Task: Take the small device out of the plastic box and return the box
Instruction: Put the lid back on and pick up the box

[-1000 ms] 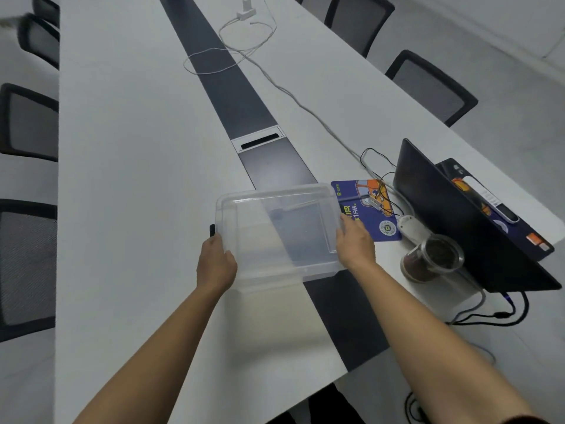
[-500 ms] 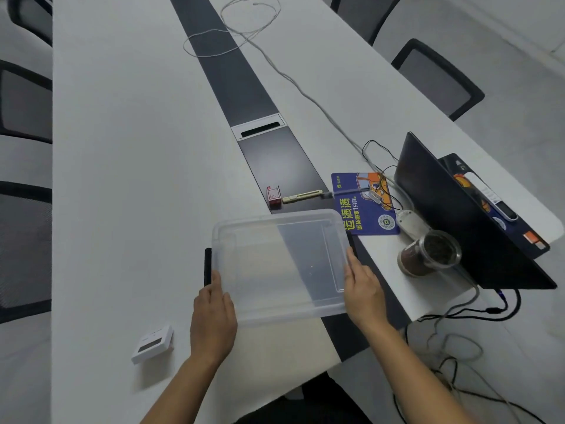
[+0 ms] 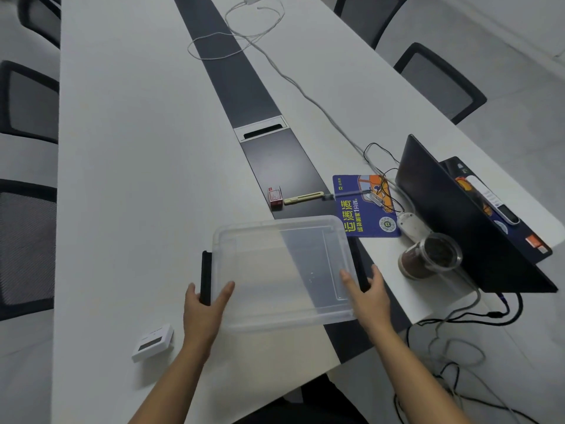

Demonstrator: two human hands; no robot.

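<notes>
The clear plastic box (image 3: pixel 284 270) sits with its lid on across the dark centre strip of the white table (image 3: pixel 128 185). Nothing shows inside it. My left hand (image 3: pixel 203 310) grips its left side, fingers around the black latch (image 3: pixel 205 273). On the opposite side, my right hand (image 3: pixel 368 296) holds the near right corner, thumb on the lid. The small white device (image 3: pixel 153 342), a flat square with a dark window, lies on the table to the left of my left hand, apart from the box.
Behind the box lie a small red packet (image 3: pixel 275 195) and a yellow knife (image 3: pixel 302 198). To the right are a blue mat (image 3: pixel 363 209), a jar of dark stuff (image 3: pixel 428 255), an open laptop (image 3: pixel 452 209) and cables. Chairs line both sides.
The box has come down and nearer to me, with both hands still on its sides. The white device and the red packet have come into view.
</notes>
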